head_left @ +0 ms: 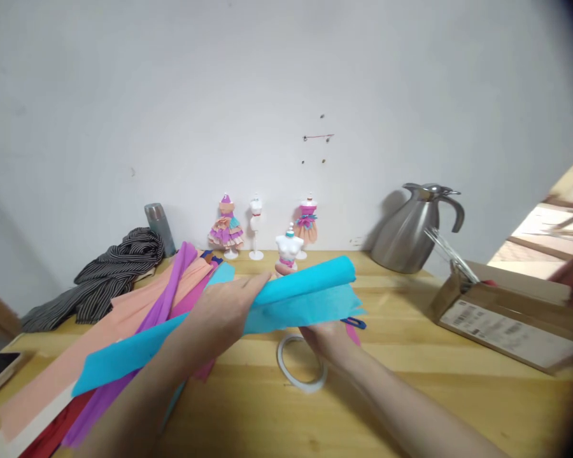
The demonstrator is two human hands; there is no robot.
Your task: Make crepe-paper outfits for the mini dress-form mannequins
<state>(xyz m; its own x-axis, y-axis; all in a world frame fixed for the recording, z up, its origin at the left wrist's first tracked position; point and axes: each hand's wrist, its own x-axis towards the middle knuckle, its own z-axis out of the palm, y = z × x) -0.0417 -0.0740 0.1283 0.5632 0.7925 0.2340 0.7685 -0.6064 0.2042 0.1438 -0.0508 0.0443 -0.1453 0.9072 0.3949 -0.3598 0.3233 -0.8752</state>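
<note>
A roll of bright blue crepe paper [305,280] slants across the middle, with a loose flap hanging below the rolled part. My left hand [229,302] is closed around it near its middle, and the paper's tail runs out under my left forearm. At the flap's lower edge my right hand [327,340] grips the paper, its fingers mostly hidden behind it. Just beyond the roll stands a small white dress form [289,245] with a blue neck band and pink at the waist. A ring of white tape [286,369] lies beside my right hand.
Peach crepe paper [71,359] and purple crepe paper [169,292] pile up at left, near a striped cloth [119,273]. Small dressed forms [226,229] line the wall. A steel jug [408,229] and a cardboard box [506,324] stand at right. A blue clip-like item [356,323] lies behind my right hand.
</note>
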